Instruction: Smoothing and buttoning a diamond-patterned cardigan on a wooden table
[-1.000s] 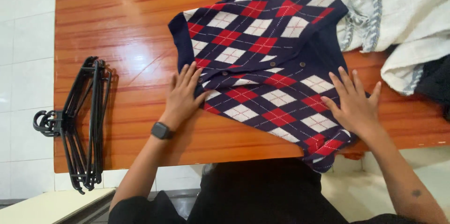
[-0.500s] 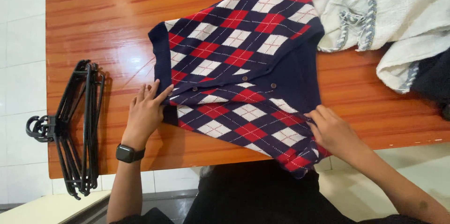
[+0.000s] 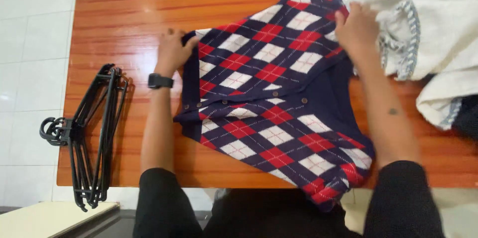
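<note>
A navy, red and white argyle knitted cardigan (image 3: 269,93) with small brown buttons lies spread on the glossy wooden table (image 3: 124,24). Its lower corner hangs over the near table edge. My left hand (image 3: 173,49) grips the cardigan's far left corner, fingers curled on the navy trim. My right hand (image 3: 356,29) is closed on the cardigan's far right edge, beside the white garment. Both arms reach out over the table, the left one wearing a black wrist watch (image 3: 159,80).
A bunch of black plastic hangers (image 3: 89,133) lies at the table's left end, hooks past the edge. A white knitted garment with grey-blue trim (image 3: 428,24) is heaped at the right, with dark cloth (image 3: 468,113) beside it. White tiled floor surrounds the table.
Both hands have moved from the cardigan's near edge to its far corners and taken hold there. The view has shifted slightly.
</note>
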